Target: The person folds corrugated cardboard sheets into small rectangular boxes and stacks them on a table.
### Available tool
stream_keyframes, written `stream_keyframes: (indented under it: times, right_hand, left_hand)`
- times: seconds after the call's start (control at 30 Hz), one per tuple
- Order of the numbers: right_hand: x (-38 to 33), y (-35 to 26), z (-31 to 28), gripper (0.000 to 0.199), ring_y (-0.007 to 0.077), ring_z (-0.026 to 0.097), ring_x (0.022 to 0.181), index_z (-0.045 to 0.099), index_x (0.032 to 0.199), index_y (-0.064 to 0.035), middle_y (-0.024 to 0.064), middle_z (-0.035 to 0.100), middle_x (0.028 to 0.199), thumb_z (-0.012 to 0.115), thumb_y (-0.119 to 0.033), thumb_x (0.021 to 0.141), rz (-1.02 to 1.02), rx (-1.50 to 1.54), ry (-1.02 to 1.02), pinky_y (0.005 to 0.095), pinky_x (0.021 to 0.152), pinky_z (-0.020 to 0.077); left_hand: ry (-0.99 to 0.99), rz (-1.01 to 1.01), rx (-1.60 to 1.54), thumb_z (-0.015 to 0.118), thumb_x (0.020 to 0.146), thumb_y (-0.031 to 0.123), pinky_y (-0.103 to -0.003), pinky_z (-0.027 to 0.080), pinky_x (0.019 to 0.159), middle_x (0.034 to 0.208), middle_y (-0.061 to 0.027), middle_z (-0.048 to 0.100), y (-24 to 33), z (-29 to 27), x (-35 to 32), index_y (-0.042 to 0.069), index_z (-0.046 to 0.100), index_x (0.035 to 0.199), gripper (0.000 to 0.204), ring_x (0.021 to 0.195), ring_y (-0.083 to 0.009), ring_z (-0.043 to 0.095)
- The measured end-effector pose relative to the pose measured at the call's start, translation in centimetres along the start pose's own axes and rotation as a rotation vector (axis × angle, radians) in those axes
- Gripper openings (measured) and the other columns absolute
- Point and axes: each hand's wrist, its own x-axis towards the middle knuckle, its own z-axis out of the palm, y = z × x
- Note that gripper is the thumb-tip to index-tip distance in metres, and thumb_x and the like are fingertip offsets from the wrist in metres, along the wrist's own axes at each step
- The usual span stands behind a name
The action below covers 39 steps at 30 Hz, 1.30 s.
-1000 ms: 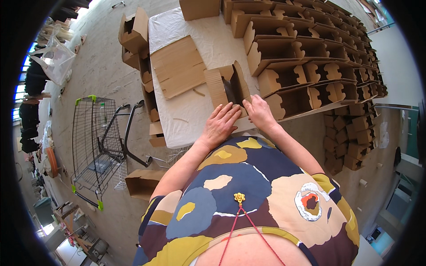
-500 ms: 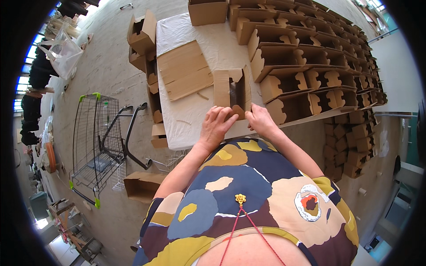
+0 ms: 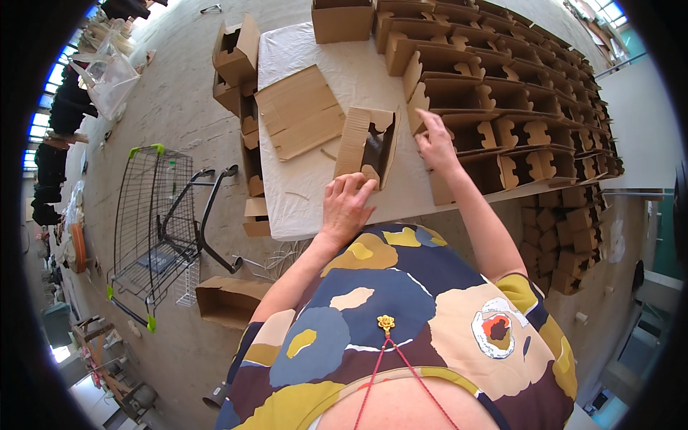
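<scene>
A small open cardboard box [image 3: 352,141] sits slightly turned on the white-covered table [image 3: 294,208] in front of me. My left hand [image 3: 347,208] grips its near end, fingers curled over the edge. To the right of that box, my right hand [image 3: 437,147] is raised with thumb and fingers apart and nothing in them. It is close to the rows of open cardboard boxes [image 3: 459,93] packed along the right part of the table. A flat cardboard sheet [image 3: 299,111] lies to the left of the box I hold.
More cardboard boxes [image 3: 238,54] are stacked along the table's left edge. A wire shopping cart [image 3: 154,229] stands on the floor at left, near an open box [image 3: 229,301]. Under the table's right side, several smaller boxes [image 3: 562,233] are piled.
My right hand has let go of the box's near right corner and moved up toward the box rows. The box has turned slightly and shifted left, with my left hand still on it.
</scene>
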Motion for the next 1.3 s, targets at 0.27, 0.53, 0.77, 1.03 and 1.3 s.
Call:
stream_keyframes:
  times: [0.27,0.53,0.77,1.03,1.3]
  right_hand:
    - [2.8,-1.7,0.9,0.040,0.0247,0.068,0.105,0.056,0.116,-0.0076,0.0099,0.068,0.108,0.069,0.001,0.080,-0.067,0.092,-0.214,0.0346,0.090,0.0527]
    - [-3.4,-1.9,-1.4,0.022,0.0186,0.066,0.077,0.061,0.091,-0.0014,0.0091,0.064,0.083,0.079,0.000,0.078,-0.058,0.143,-0.426,0.0312,0.072,0.0539]
    - [-5.5,-3.2,-0.3,0.016,0.0201,0.063,0.072,0.067,0.090,0.0001,0.0106,0.066,0.081,0.079,-0.005,0.080,-0.052,0.216,-0.523,0.0314,0.066,0.0510]
    - [-4.4,-1.8,1.4,0.021,0.0217,0.064,0.071,0.070,0.091,-0.0013,0.0108,0.068,0.078,0.079,-0.018,0.083,0.155,0.174,-0.438,0.0338,0.065,0.0500]
    - [-4.1,-4.3,2.7,0.039,0.0266,0.066,0.077,0.067,0.108,-0.0056,0.0106,0.067,0.081,0.083,-0.026,0.079,-0.052,-0.124,-0.175,0.0402,0.074,0.0521]
  left_hand:
    - [0.093,-0.064,-0.022,0.080,0.075,0.030,-0.044,0.035,0.101,0.108,-0.0038,0.058,0.7,-0.3,0.4,0.018,0.069,0.101,0.031,0.111,-0.0254,0.051]
    - [0.209,-0.150,-0.265,0.069,0.077,0.002,-0.042,0.047,0.098,0.107,-0.0082,0.065,-2.6,-3.0,-2.3,0.006,0.068,0.093,0.017,0.113,-0.0312,0.058]
    - [0.144,-0.317,-0.483,0.072,0.089,0.012,-0.036,0.048,0.095,0.117,-0.0079,0.069,-4.3,-4.5,-3.5,0.006,0.069,0.099,0.013,0.109,-0.0258,0.061]
    - [0.191,-0.489,-0.495,0.070,0.095,0.018,-0.032,0.049,0.078,0.086,-0.0082,0.064,-5.0,-2.8,-2.0,0.003,0.067,0.100,0.016,0.085,-0.0197,0.061]
    - [0.265,-0.544,-0.482,0.075,0.084,0.000,-0.026,0.048,0.070,0.092,-0.0045,0.057,-4.8,-2.0,-0.7,0.004,0.065,0.107,0.025,0.077,-0.0163,0.057]
